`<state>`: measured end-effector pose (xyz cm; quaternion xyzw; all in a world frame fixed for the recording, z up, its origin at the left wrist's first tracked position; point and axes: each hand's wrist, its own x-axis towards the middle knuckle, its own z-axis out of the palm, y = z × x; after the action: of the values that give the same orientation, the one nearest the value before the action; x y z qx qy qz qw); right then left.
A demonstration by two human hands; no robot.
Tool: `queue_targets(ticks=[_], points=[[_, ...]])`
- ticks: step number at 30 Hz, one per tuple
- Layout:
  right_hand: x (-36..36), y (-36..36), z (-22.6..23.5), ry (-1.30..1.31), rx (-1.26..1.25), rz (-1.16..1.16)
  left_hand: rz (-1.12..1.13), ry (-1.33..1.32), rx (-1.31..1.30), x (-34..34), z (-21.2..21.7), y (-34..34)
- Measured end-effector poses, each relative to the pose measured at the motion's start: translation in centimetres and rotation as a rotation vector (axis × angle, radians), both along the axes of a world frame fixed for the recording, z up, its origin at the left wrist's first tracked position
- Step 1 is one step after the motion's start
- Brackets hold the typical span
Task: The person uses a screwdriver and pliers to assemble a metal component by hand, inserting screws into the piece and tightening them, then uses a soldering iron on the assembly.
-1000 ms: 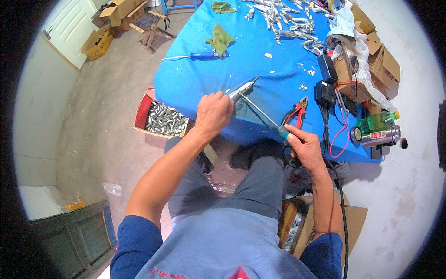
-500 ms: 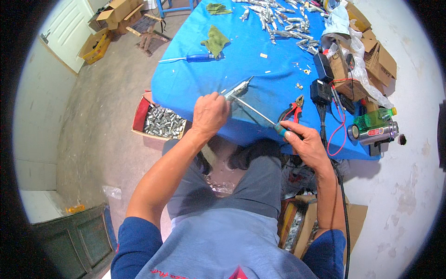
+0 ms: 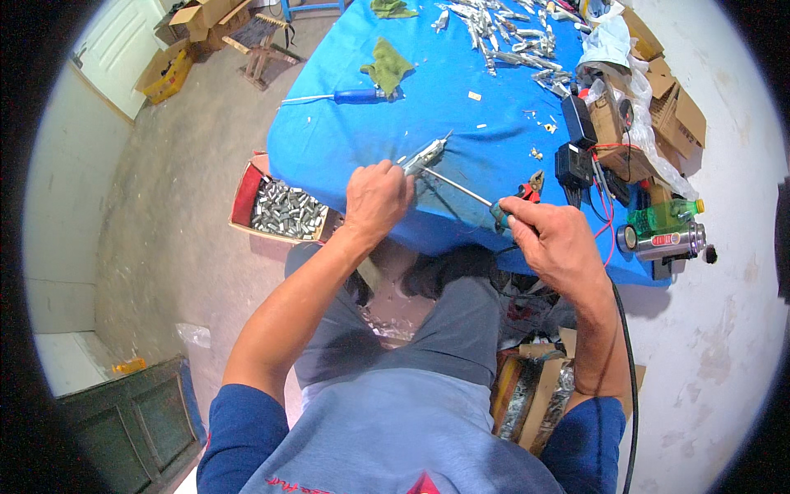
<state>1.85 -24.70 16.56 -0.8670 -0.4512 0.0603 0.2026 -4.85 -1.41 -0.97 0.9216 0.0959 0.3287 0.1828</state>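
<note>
My left hand (image 3: 377,196) is closed on the near end of a slim silver-grey device (image 3: 427,154), which points away over the blue-covered table (image 3: 329,140). Its far end has a thin spike; what the device is, I cannot tell. In my right hand (image 3: 563,247) is a screwdriver (image 3: 457,187) with a teal and dark handle. Its long shaft slants left, and its tip meets the side of the device just beyond my left fingers. Red-handled pliers (image 3: 533,189) lie behind my right hand, partly covered by it.
A blue-handled screwdriver (image 3: 355,96) and green cloth (image 3: 387,67) lie farther back. Several silver pieces (image 3: 514,37) are heaped at the far side. Black adapters (image 3: 574,165), a green bottle (image 3: 662,216) and a flask (image 3: 668,240) line the right. A box of metal cylinders (image 3: 284,207) stands left.
My right hand has moved slightly right and up and turned about the screwdriver handle, now covering more of the pliers. My left hand and the device have hardly moved.
</note>
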Motion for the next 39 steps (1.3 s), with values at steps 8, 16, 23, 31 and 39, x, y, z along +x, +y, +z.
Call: queue_targets(ticks=[8,16,23,31,39], points=[[5.5,-1.8,-2.9,0.867,0.059,-0.279,0.023,0.039,-0.038,0.2,0.4,0.0],[1.5,-2.9,-2.4,0.300,0.085,-0.206,0.002,0.008,0.005,0.1,0.2,-0.1],[1.6,-2.7,-2.7,0.183,0.082,-0.081,0.009,0.021,0.024,0.2,0.1,-0.2],[0.7,-2.3,-1.4,0.100,0.114,-0.090,0.003,-0.006,0.034,0.1,0.0,-0.1],[1.4,-1.5,-1.8,0.054,0.079,-0.036,-0.005,-0.021,0.010,0.2,-0.1,0.0]])
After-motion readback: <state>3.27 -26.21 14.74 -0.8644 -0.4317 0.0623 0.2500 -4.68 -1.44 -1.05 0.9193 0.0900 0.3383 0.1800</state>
